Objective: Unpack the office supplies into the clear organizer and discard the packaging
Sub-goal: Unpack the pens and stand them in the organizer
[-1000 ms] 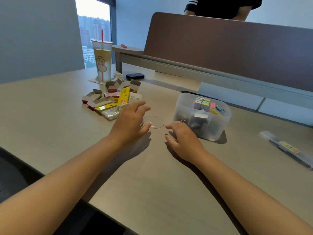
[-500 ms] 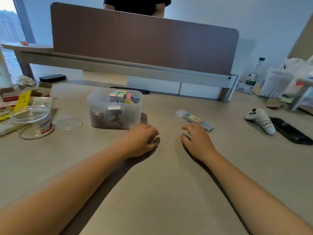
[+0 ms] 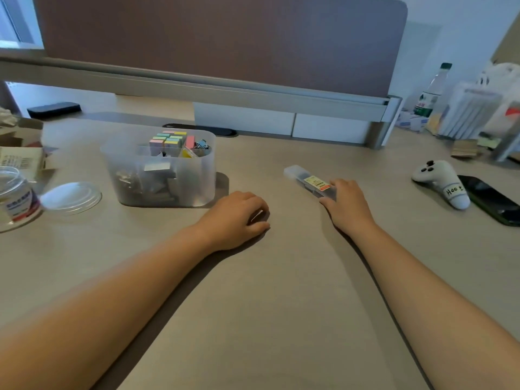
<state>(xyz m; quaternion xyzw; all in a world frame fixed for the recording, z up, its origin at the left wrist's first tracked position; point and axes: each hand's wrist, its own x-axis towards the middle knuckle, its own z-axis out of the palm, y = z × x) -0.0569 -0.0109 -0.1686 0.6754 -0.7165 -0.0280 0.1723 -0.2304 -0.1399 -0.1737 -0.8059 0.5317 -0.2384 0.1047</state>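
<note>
The clear organizer [image 3: 132,175] stands left of centre on the desk, holding pastel sticky notes [image 3: 167,140], binder clips [image 3: 202,144] and grey boxes. A slim clear plastic case [image 3: 306,178] with a yellow and red label lies to its right. My right hand [image 3: 349,204] covers the case's near end, thumb at its side and fingers over the top. Just right of the organizer's near corner, my left hand [image 3: 233,218] rests on the desk with fingers curled and nothing in it. An open clear jar [image 3: 17,198] and its lid [image 3: 70,197] sit at the far left.
Opened cardboard packaging [image 3: 19,159] lies at the left edge. A white game controller [image 3: 439,181] and a black phone [image 3: 492,199] lie to the right. A water bottle [image 3: 430,91] and clutter stand at the back right. A brown divider panel [image 3: 225,43] closes off the back.
My view has swung right, away from the packaging pile. My right hand has reached forward from the bare desk onto the slim case. My left hand left the jar and settled beside the organizer.
</note>
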